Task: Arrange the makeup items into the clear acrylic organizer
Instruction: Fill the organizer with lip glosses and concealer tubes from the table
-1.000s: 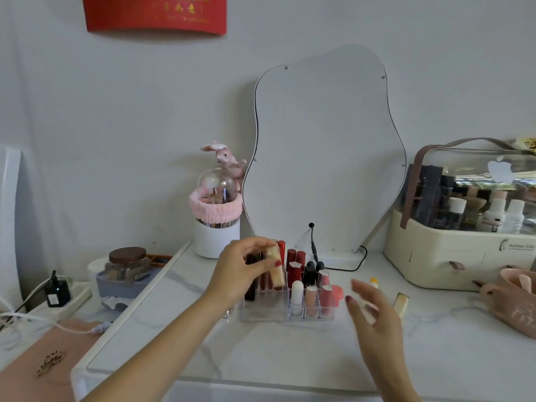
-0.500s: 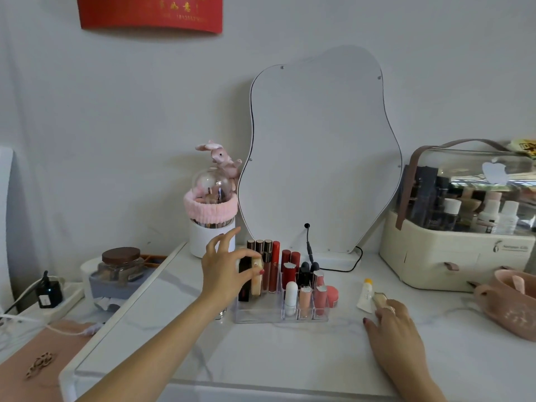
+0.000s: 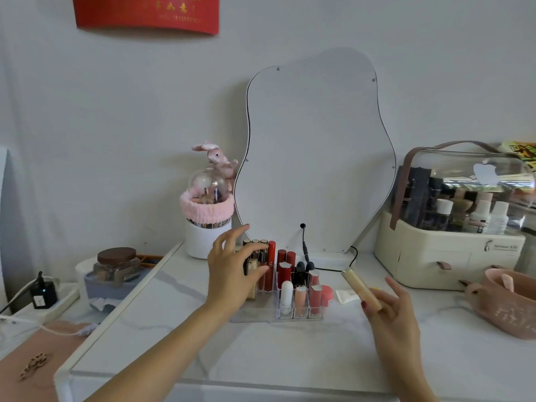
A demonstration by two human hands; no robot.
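The clear acrylic organizer (image 3: 258,317) stands mid-table in front of the mirror, holding several upright lipsticks and glosses in red, pink, black and white. My left hand (image 3: 230,278) reaches in from the left, thumb and fingers pinched on a beige-gold tube (image 3: 251,264) that stands in the organizer's left rear slot. To the right of the organizer, my right hand (image 3: 390,310) holds a beige stick tube (image 3: 359,287) tilted above the table. A small white tube (image 3: 345,295) lies flat on the marble between the organizer and my right hand.
A wavy mirror (image 3: 316,155) leans on the wall, with a black cable (image 3: 304,245) at its foot. A white brush holder with a pink band (image 3: 207,233) stands at the left, a cream cosmetic case (image 3: 446,256) and a pink bowl (image 3: 504,309) at the right. A jar (image 3: 116,264) sits off the table's left edge.
My left hand has lowered the beige-gold tube into the organizer's left slot. My right hand has picked the beige stick tube up off the table and lifted it.
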